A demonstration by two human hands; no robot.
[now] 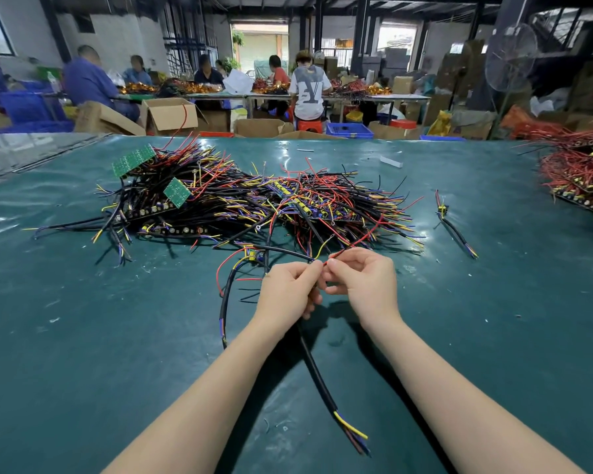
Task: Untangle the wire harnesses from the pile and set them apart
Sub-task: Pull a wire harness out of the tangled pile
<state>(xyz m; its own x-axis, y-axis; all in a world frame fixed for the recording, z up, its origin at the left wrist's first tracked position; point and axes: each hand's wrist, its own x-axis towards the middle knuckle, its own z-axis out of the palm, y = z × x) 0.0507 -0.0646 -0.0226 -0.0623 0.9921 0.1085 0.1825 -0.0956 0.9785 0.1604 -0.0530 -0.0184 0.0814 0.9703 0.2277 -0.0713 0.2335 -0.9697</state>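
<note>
Two hands, fingers (313, 269) pinching: left hand (288, 290) black cable (317, 369), right hand (365, 278) red wire (358, 240).

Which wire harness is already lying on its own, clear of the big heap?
The short harness on the table right of the pile, touching no other. The rest lie tangled there or are held by the left hand and right hand.

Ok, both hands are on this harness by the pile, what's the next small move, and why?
Probably ease the red wire toward you with the right hand, since it runs back into the near edge of the pile, while the left hand holds the black cable steady.
</note>
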